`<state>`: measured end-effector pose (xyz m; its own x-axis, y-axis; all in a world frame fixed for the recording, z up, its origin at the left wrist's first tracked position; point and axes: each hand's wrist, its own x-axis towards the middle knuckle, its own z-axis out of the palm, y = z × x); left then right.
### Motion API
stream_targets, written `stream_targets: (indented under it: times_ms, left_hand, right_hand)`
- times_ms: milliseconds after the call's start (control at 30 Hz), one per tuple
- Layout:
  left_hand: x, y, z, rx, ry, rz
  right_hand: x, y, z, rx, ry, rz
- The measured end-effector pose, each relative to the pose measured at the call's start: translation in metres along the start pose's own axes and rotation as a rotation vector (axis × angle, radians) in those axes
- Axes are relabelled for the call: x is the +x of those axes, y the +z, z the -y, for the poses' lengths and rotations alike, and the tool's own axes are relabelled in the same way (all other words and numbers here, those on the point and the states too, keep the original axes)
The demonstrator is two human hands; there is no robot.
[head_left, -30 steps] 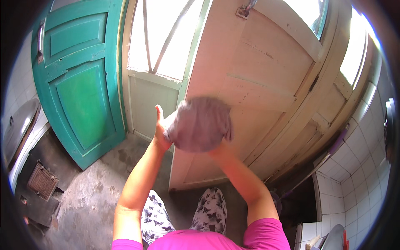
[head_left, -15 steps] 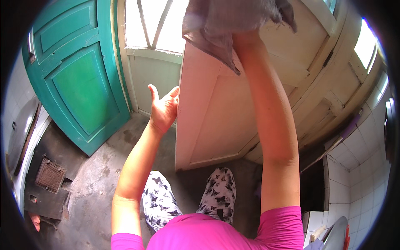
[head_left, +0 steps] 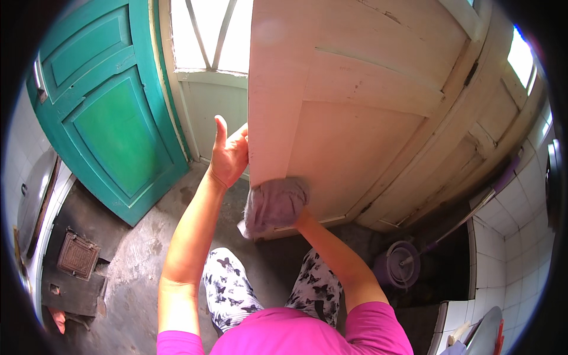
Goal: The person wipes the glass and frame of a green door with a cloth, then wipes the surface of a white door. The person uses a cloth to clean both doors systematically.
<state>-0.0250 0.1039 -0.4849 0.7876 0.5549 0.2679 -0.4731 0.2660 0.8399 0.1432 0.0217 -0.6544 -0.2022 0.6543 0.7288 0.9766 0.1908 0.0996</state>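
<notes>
A cream panelled door (head_left: 361,148) stands ajar in front of me. My left hand (head_left: 229,155) is at its free edge, thumb stretched upward; the fingers reach behind the edge and their tips are hidden. Low on the door, near the bottom corner of that edge, a grey-purple cloth (head_left: 276,204) lies against the surface. My right hand (head_left: 300,219) is wrapped in this cloth and presses it there. Only the wrist side of that hand shows; its fingers are covered.
At the left a green door (head_left: 112,130) stands beside a bright window (head_left: 207,35). A dark stove with a rusty metal hatch (head_left: 78,255) is at the lower left. On the right are a purple mop bucket (head_left: 397,264) with its mop and a white tiled wall (head_left: 491,236).
My right hand has come down with the cloth from high on the door to its lower corner. My left hand stays at the door's edge. The mop bucket has come into view.
</notes>
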Motion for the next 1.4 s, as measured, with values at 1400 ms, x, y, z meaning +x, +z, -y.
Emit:
stream_targets:
  times_ms: [1400]
  left_hand:
    - [-0.146, -0.028, 0.224, 0.289, -0.407, -0.28]
  right_hand:
    - [-0.139, -0.02, 0.03, 1.922, 1.173, 0.432]
